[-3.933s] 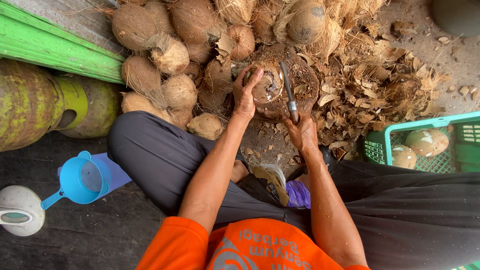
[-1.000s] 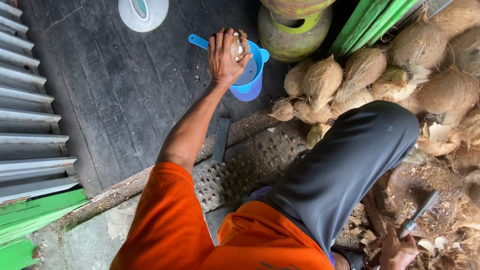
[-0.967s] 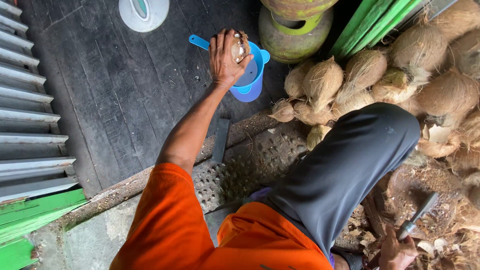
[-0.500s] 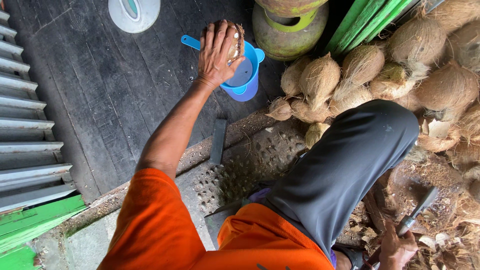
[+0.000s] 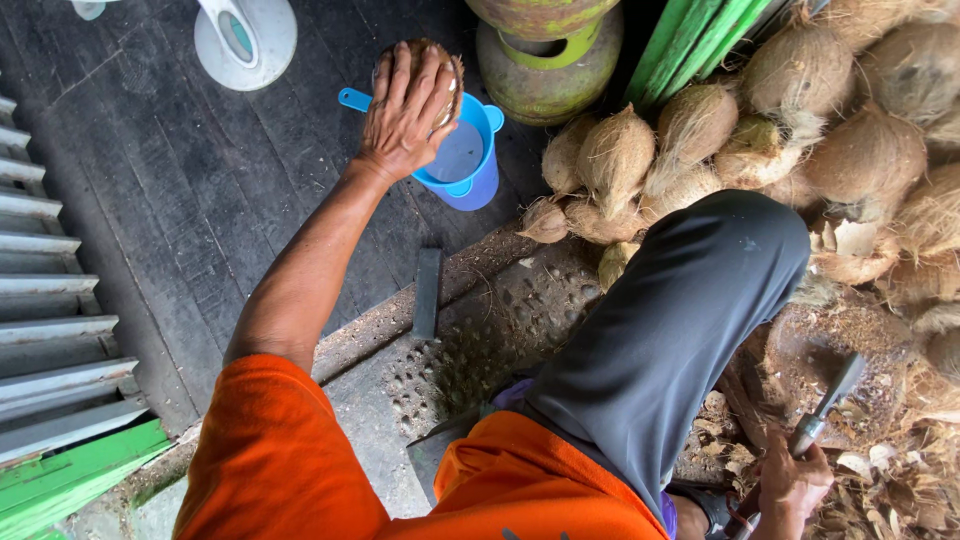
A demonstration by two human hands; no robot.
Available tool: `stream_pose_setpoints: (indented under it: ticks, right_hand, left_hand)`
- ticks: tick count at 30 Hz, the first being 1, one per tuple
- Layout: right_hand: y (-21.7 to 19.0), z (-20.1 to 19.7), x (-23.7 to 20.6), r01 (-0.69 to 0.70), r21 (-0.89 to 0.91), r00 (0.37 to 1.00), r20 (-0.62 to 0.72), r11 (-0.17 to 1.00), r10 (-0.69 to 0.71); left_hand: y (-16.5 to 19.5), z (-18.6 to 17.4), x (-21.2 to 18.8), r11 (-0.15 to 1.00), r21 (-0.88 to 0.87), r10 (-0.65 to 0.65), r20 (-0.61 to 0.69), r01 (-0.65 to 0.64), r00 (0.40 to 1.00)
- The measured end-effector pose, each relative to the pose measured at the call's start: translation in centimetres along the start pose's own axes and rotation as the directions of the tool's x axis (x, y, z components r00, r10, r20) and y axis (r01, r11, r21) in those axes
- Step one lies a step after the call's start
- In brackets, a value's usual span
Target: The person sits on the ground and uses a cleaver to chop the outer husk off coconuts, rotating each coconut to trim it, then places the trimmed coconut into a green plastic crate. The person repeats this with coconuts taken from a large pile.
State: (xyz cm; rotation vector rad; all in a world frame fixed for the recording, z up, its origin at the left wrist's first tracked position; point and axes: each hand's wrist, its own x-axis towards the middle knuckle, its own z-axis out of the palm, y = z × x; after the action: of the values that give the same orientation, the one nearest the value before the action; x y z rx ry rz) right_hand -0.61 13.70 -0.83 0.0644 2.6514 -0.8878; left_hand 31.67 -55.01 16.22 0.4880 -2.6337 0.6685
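Dark wooden plank floor (image 5: 180,180), grey corrugated sheet (image 5: 50,320) beside it, daylight falling evenly.

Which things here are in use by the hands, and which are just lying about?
In use: left hand holding a coconut over the blue jug; right hand gripping a knife.
Lying about: coconut pile, gas cylinder, white scale.

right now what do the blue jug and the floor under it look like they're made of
Blue jug: probably plastic, going by its smooth, even colour and moulded handle. Floor: dark wooden planks, matt and worn, with seams and grain showing. The left hand holds a fibrous brown coconut over the jug.
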Motion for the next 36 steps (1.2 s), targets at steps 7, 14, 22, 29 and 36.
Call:
stream_pose_setpoints:
  ticks: [7,14,22,29,36]
  right_hand:
    - [-0.4,0.3,-0.5,-0.012,0.12,1.0,-0.001,0.993,0.013]
    - [-3.0,-1.1,-3.4,-0.113,0.791,0.993,0.102,0.601,0.053]
    - [-6.6,-2.6,-6.6,-0.173,0.729,0.96,0.275,0.662,-0.052]
    - [-1.9,-5.5,-8.0,-0.231,0.688,0.972,0.185,0.688,0.142]
    - [2.1,-9.9,-9.5,-0.052,0.878,0.955,-0.094,0.475,0.28]
  left_hand:
    - [1.3,1.9,0.2,0.728,-0.524,-0.573,-0.109,0.443,0.812]
    - [4.7,-0.6,7.4,-0.331,-0.934,-0.907,0.354,0.131,0.23]
    - [17.7,-12.3,17.1,-0.452,-0.873,-0.704,0.223,-0.183,0.674]
    - [37.2,-12.4,25.2,-0.658,-0.739,-0.418,0.519,0.146,0.746]
    - [56.3,-10.6,21.2,-0.349,-0.743,0.067,0.588,0.571,0.806]
